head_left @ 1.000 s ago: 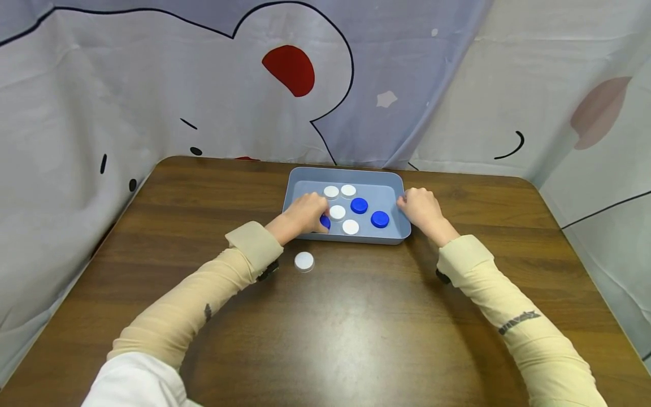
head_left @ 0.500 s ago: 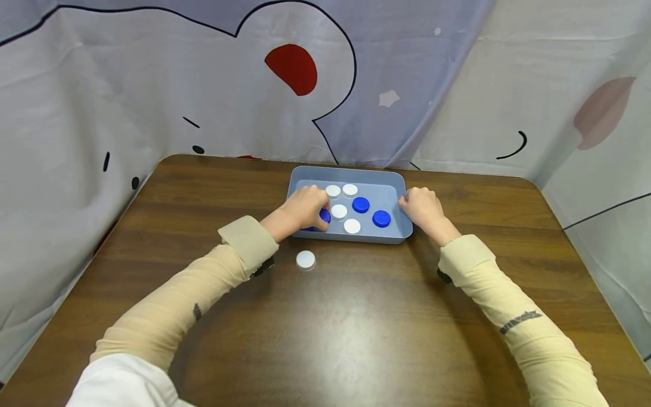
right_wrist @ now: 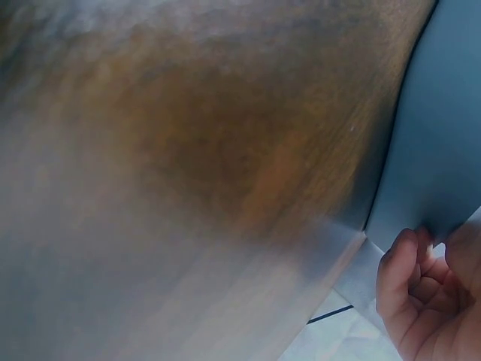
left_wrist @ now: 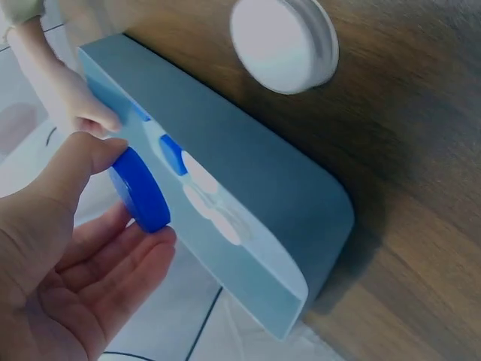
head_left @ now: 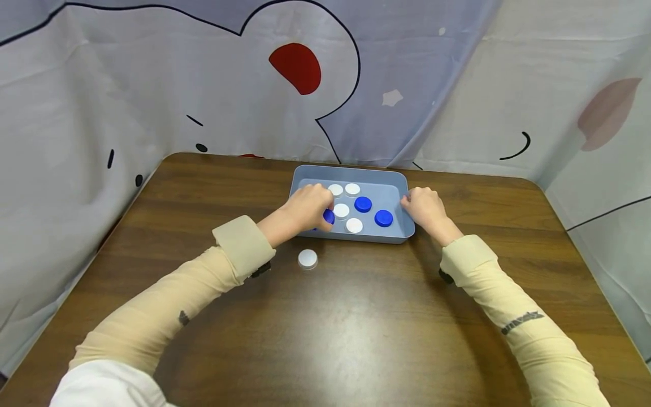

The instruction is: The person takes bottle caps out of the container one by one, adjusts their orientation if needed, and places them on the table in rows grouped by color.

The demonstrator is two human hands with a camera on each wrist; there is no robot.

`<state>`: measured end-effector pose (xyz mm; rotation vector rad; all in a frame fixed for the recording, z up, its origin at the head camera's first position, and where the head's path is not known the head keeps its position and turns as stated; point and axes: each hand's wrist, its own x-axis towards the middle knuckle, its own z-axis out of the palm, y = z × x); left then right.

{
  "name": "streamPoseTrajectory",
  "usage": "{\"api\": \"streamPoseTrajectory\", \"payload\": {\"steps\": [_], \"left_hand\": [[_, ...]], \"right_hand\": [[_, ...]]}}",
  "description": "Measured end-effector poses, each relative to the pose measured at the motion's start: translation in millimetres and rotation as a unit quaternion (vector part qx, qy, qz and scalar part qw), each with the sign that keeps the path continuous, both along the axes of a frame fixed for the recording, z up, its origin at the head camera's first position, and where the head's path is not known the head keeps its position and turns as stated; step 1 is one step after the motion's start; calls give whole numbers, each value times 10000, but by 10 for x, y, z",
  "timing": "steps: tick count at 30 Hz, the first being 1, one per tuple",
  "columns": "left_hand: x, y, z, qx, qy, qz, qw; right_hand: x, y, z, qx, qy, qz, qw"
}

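My left hand (head_left: 305,210) pinches a round blue cap (left_wrist: 140,188) between thumb and fingertips, holding it tilted over the left part of a shallow blue-grey tray (head_left: 356,238). Beneath that hand, a sliver of another blue piece (head_left: 315,229) shows in the head view; the rest is hidden. White caps (head_left: 354,225) and two blue caps (head_left: 363,204) lie flat inside the tray. At the tray's right end, my right hand (head_left: 424,209) grips the wall, thumb and finger meeting at its rim in the right wrist view.
One white cap (head_left: 307,259) lies on the brown wooden table (head_left: 386,316), in front of the tray's left side. A printed curtain (head_left: 213,73) hangs right behind the table's back edge.
The left hand has raised the blue cap slightly, and its forearm has swung outward to the left. My right hand stays on the tray's end. The whole view has shifted a little.
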<state>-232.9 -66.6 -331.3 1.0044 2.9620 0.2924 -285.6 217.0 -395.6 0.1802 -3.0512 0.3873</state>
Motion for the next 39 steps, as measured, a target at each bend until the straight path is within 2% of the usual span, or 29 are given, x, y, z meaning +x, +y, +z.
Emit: {"api": "streamPoseTrajectory", "payload": {"steps": [7, 15, 29, 39], "left_hand": [[132, 5, 82, 9, -71, 100, 9999], [253, -41, 48, 49, -71, 54, 9999], [468, -60, 26, 120, 124, -257, 9995], [727, -104, 9, 82, 264, -299, 9992]], "right_hand": [[0, 9, 10, 11, -14, 20, 10000], [-9, 14, 16, 66, -22, -18, 10000], [0, 21, -12, 16, 12, -16, 10000], [3, 8, -14, 17, -7, 2, 10000]]}}
